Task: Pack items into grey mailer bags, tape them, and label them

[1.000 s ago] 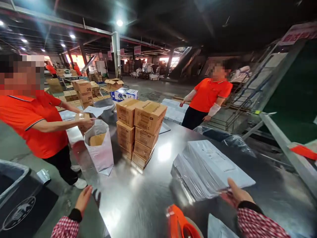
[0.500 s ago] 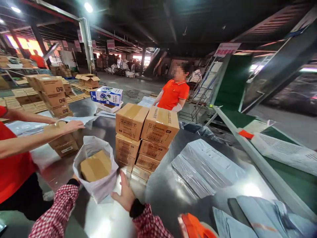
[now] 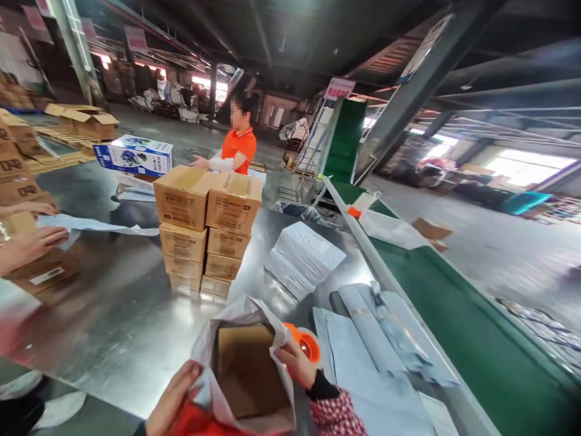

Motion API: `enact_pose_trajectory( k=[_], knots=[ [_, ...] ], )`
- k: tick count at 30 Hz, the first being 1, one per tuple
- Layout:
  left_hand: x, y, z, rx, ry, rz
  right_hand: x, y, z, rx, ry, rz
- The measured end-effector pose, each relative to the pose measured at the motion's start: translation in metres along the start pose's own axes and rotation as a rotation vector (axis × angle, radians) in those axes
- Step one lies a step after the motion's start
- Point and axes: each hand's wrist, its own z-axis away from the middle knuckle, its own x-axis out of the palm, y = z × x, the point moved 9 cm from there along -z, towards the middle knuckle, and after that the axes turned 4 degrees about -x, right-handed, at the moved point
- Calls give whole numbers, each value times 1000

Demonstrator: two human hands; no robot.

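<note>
My left hand (image 3: pixel 172 399) and my right hand (image 3: pixel 294 363) grip opposite edges of a white plastic mailer bag (image 3: pixel 240 357) at the near table edge. Inside its open mouth lies a cardboard box (image 3: pixel 245 372), with only its top showing. An orange tape dispenser (image 3: pixel 305 341) sits just behind my right fingers; I cannot tell whether that hand holds it. Far to the left, a co-worker's hands (image 3: pixel 29 236) rest on a cardboard carton (image 3: pixel 43 272) and a pale blue mailer bag (image 3: pixel 91 225).
A stack of cardboard cartons (image 3: pixel 206 230) stands on the steel table (image 3: pixel 104 315), with flat mailers (image 3: pixel 304 260) to its right. Loose mailers (image 3: pixel 372 339) lie near a green conveyor belt (image 3: pixel 454 309). A co-worker (image 3: pixel 238 145) stands beyond the table.
Both my hands have closed on the bag's mouth, and the bag now sits in front of me. The view has swung right, and the tape dispenser now shows beside my right hand.
</note>
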Motion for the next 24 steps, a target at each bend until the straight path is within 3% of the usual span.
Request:
enact_pose_trajectory(
  k=[3, 7, 9, 12, 15, 18, 24],
  knots=[
    [6, 46, 23, 153, -167, -224, -20, -7, 6, 47, -41, -153],
    [33, 110, 37, 389, -149, -364, -25, -41, -4, 3, -157, -168],
    [49, 128, 39, 450, -136, -339, -21, -58, -9, -66, -227, -138],
    [57, 137, 41, 458, -83, -358, -19, -66, -15, -130, -252, -91],
    [46, 137, 42, 446, 13, -430, -24, -57, -21, -145, -190, -10],
    [34, 140, 42, 495, 61, -445, -32, -56, -22, -256, -121, 121],
    [32, 145, 36, 506, -92, -514, -37, -57, -11, -373, -153, 275]
  ],
)
